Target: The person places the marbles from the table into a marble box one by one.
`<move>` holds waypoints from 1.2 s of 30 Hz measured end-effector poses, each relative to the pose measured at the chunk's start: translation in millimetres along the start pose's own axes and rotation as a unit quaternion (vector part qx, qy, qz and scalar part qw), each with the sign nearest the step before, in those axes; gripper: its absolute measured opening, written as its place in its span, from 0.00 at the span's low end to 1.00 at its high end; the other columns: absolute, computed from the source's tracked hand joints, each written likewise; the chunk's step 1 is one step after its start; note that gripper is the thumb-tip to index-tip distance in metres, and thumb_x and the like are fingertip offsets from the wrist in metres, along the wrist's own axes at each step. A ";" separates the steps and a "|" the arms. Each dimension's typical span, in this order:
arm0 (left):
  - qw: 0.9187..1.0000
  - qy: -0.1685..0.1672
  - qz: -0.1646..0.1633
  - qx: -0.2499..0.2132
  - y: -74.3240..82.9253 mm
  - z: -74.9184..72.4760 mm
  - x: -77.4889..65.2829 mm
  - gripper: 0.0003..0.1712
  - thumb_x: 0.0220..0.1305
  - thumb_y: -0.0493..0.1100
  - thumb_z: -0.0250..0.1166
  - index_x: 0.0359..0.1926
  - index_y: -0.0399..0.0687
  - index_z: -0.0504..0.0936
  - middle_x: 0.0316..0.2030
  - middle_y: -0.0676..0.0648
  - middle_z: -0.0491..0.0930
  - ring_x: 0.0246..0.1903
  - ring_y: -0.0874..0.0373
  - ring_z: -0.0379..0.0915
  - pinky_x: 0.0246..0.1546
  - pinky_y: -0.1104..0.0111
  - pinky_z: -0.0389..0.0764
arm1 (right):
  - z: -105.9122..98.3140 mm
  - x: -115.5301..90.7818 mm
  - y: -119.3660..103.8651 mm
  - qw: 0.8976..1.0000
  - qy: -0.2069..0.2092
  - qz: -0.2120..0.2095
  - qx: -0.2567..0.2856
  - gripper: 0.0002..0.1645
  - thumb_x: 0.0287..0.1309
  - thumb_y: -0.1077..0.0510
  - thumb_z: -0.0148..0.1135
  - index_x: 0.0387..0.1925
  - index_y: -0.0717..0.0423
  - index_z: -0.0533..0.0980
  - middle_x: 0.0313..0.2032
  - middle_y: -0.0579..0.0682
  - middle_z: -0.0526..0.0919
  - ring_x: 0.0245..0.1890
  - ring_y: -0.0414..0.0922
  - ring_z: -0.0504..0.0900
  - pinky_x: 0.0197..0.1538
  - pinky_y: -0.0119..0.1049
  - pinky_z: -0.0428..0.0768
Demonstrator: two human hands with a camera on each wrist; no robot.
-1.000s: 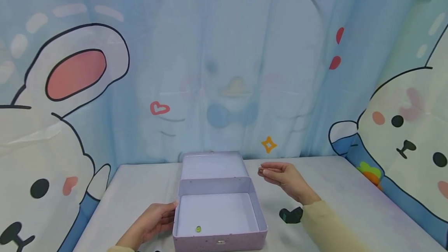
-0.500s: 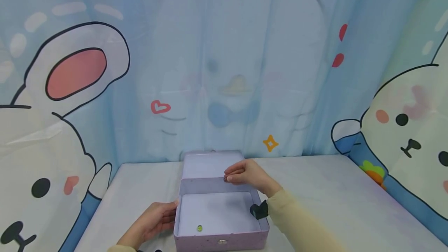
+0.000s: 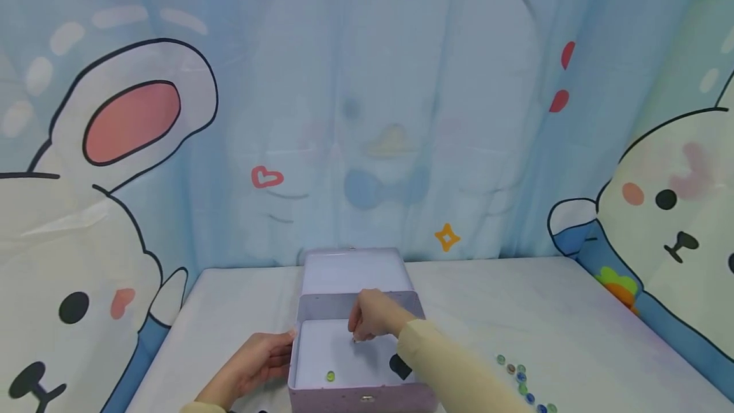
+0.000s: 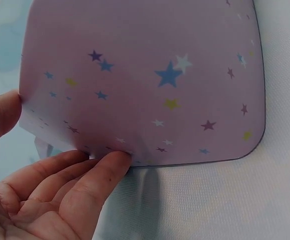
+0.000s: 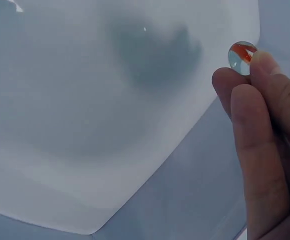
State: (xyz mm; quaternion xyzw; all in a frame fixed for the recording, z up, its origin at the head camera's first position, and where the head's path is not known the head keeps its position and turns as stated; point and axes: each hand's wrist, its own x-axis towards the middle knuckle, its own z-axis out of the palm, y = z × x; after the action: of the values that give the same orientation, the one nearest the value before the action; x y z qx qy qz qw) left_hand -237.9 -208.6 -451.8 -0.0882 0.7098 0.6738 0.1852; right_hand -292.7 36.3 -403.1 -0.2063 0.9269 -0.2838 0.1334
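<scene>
A lilac hinged box (image 3: pixel 338 399) with a pale inside stands on the white table. One yellow-green marble (image 3: pixel 330 376) lies on its floor near the front. My right hand (image 3: pixel 375 314) is over the inside of the box, thumb and fingers pinching a clear glass marble (image 5: pixel 241 57) with an orange-red swirl. In the head view that marble is mostly hidden by the fingers. At the box's left side, my left hand (image 3: pixel 258 362) holds the wall, thumb at the rim and fingertips against the star-printed outside (image 4: pixel 168 75).
The box's lid (image 3: pixel 355 269) is tipped back at the rear, near the curtain (image 3: pixel 390 81). Several coloured marbles (image 3: pixel 520 377) lie in a loose row on the table at the right, beside the right sleeve (image 3: pixel 459 368).
My right hand has come left from beside the box and down into it with the marble. The row of marbles on the right has come into view. My left hand keeps its place.
</scene>
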 end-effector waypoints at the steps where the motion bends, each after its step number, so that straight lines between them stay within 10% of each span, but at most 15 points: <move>1: 1.000 -0.001 0.001 -0.001 -0.2 -0.3 0.2 0.36 0.75 0.50 0.60 0.63 0.16 0.69 0.57 0.27 0.80 0.54 0.46 0.82 0.56 0.53 0.84 | 2.2 1.0 -2.6 1.000 -0.002 0.002 -0.010 0.09 0.47 0.74 0.75 0.23 0.60 0.84 0.19 0.47 0.83 0.20 0.39 0.77 0.26 0.31 0.80; 36: 1.000 -0.013 -0.005 -0.002 0.3 -2.0 2.7 0.35 0.76 0.50 0.59 0.64 0.18 0.70 0.57 0.29 0.81 0.53 0.48 0.83 0.55 0.55 0.85 | 22.2 10.0 -24.9 1.000 -0.003 -0.003 -0.027 0.11 0.48 0.73 0.76 0.21 0.58 0.84 0.20 0.46 0.82 0.21 0.40 0.79 0.30 0.31 0.84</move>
State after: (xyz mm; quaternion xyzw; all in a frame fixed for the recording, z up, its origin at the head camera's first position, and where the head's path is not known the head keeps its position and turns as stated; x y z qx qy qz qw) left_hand -240.8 -210.3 -452.5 -0.0830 0.7054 0.6756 0.1976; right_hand -285.7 2.4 -407.7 -0.2132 0.9331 -0.2588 0.1297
